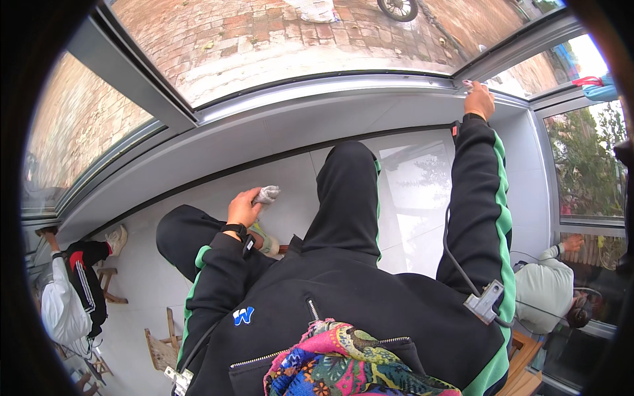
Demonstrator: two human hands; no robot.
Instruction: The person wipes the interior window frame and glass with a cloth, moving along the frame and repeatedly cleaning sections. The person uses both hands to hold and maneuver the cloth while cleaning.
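Note:
My left hand (244, 210) is closed around a crumpled greyish-white cloth (267, 195), held above the tiled floor beside my bent knee. At the upper right, my right arm reaches out to the metal window frame (327, 89). My right hand (479, 101) grips a small pinkish cloth (467, 85) at the corner where the lower rail meets an upright. The fingers hide most of this cloth. Behind the frame stands a large glass pane (297, 54), with brick paving visible through it.
Wooden stools (163, 341) stand at the lower left, near a person in a white top (62, 307). Another person in a pale green top (542, 289) is by the right-hand windows. A blue cloth (599, 90) hangs at the upper right. A wooden seat (520, 364) is at the lower right.

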